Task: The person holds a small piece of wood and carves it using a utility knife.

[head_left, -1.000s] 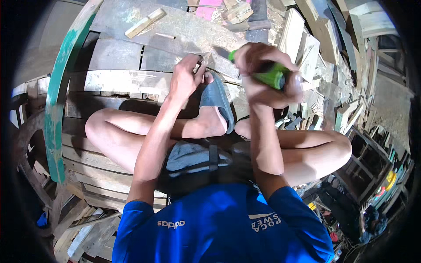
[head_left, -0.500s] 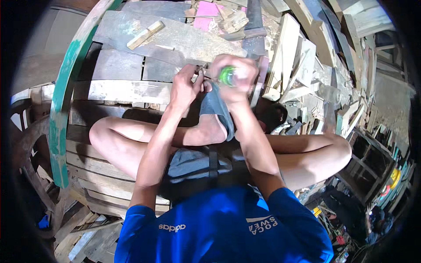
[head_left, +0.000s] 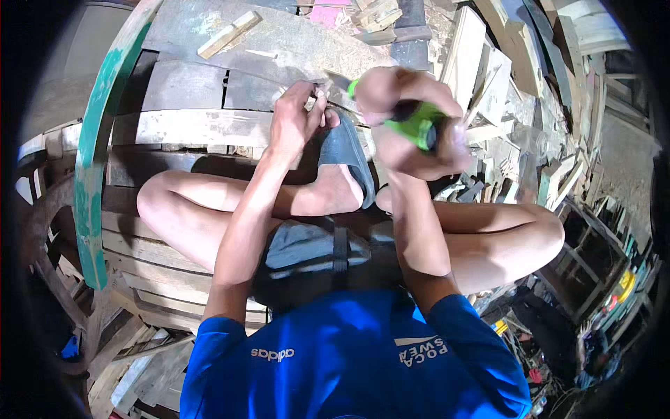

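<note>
My right hand [head_left: 419, 126], smeared by motion, is wrapped round a hand tool with a green and black handle [head_left: 413, 127]. A dark, narrow end [head_left: 338, 79] of the tool points left, toward my other hand; its exact kind is unclear. My left hand [head_left: 299, 115] is closed in a pinch just above the toes of my foot. Whatever lies between its fingertips is too small to make out. Right beside that hand, the foot wears a grey-blue slipper [head_left: 342, 148]. The tool's dark end and my left fingertips are a short gap apart.
Weathered planks [head_left: 188, 129] form the surface under me. A short wood block [head_left: 230, 35] lies at the far left, and wood scraps [head_left: 380, 15] lie farther back. A green-painted beam [head_left: 94, 174] curves along the left. Stacked offcuts [head_left: 481, 77] crowd the right.
My right hand has swung right, away from my left hand, taking the green and black tool with it. My left hand stays pinched near the toes. The view has shifted slightly.
</note>
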`<state>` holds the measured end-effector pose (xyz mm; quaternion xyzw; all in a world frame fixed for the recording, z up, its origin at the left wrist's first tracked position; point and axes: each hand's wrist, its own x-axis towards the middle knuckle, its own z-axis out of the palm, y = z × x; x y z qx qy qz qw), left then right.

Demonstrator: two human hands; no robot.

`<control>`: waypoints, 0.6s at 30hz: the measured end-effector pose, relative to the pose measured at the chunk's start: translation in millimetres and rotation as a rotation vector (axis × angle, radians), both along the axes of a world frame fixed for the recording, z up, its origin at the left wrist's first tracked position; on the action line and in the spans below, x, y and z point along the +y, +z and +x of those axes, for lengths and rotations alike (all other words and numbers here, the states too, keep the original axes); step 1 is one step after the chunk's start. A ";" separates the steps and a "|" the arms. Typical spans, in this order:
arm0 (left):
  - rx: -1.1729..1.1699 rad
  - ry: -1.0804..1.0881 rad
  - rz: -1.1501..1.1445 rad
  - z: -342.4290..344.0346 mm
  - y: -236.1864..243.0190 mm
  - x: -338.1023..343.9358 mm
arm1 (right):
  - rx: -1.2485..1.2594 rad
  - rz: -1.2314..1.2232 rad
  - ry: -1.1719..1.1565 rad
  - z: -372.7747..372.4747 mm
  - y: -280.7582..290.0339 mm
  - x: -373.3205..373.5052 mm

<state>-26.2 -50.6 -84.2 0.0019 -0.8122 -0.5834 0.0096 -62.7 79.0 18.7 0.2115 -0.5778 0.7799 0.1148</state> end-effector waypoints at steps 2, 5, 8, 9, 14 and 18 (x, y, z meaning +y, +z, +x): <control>0.068 0.030 -0.021 -4.0 -9.2 -3.3 | 0.026 0.112 -0.033 -5.6 -11.8 -6.7; 0.311 0.030 -0.139 -8.6 -27.5 -11.5 | -0.059 0.018 -0.094 -13.9 -15.8 -16.3; 0.017 0.013 -0.111 1.5 -14.6 -7.5 | 0.042 0.098 0.034 -5.1 8.9 -0.5; 0.010 0.015 -0.109 1.5 -8.9 -6.0 | 0.053 0.023 0.047 -4.0 13.9 1.5; 0.059 -0.013 -0.030 -6.2 -17.9 0.0 | -0.002 0.279 0.015 -9.5 -48.5 -3.1; 0.120 0.053 -0.104 -2.0 -27.4 -7.5 | -0.103 -0.011 0.014 -7.6 -18.0 0.8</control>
